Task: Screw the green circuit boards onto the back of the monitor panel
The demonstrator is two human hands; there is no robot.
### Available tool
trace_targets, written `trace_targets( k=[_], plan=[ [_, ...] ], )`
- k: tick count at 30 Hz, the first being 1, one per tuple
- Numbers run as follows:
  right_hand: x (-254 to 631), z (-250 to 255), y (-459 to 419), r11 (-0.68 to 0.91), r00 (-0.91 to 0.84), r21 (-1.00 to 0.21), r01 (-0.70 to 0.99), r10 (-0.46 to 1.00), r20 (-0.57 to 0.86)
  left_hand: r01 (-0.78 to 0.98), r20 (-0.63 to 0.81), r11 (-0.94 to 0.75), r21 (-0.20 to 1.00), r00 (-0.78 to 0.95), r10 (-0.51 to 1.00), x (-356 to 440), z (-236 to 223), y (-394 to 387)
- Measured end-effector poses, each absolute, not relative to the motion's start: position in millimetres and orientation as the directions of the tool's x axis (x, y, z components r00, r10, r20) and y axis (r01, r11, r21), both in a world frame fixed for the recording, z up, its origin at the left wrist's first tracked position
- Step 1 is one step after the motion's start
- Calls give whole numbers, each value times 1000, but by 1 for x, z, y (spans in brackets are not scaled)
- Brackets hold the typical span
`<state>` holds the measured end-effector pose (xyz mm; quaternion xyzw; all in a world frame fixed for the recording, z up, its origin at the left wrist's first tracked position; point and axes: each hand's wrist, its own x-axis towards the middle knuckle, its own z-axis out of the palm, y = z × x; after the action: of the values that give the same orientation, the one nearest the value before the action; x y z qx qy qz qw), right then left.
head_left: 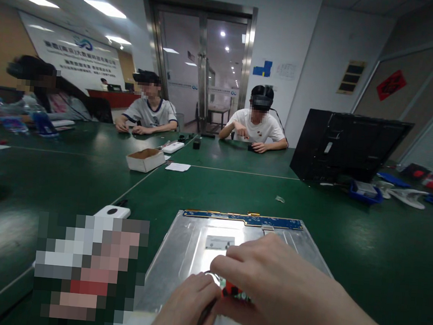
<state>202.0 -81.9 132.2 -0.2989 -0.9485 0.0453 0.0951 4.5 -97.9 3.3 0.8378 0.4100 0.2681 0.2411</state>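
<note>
A flat silver metal panel (pixel 178 253), like the back of a display, lies before me with a blue circuit board strip (pixel 215 216) along its far edge. Over its near part my right hand (pixel 270 281) is closed, thumb and fingers curled around a small red-and-black part (pixel 231 288) with bits of green circuit board beside it. Against it from the left presses my left hand (pixel 189 304), fingers bent and closed; what they grip is hidden. A thin dark wire shows by the fingertips. On the panel's middle is a pale label (pixel 219 242).
A white device (pixel 112 211) lies left of the panel, partly pixelated. Farther off stand an open cardboard box (pixel 145 161) and white paper (pixel 178 167). A large black monitor (pixel 349 146) and a blue tray (pixel 365 193) are at right. Several people with headsets sit around the green table (pixel 237 189).
</note>
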Motion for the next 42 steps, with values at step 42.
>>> trace_targets(
  k=[42],
  plan=[
    [201, 134, -85, 808, -796, -109, 579, 590, 136, 540, 243, -576, 614, 565, 789, 3, -5, -93]
  ],
)
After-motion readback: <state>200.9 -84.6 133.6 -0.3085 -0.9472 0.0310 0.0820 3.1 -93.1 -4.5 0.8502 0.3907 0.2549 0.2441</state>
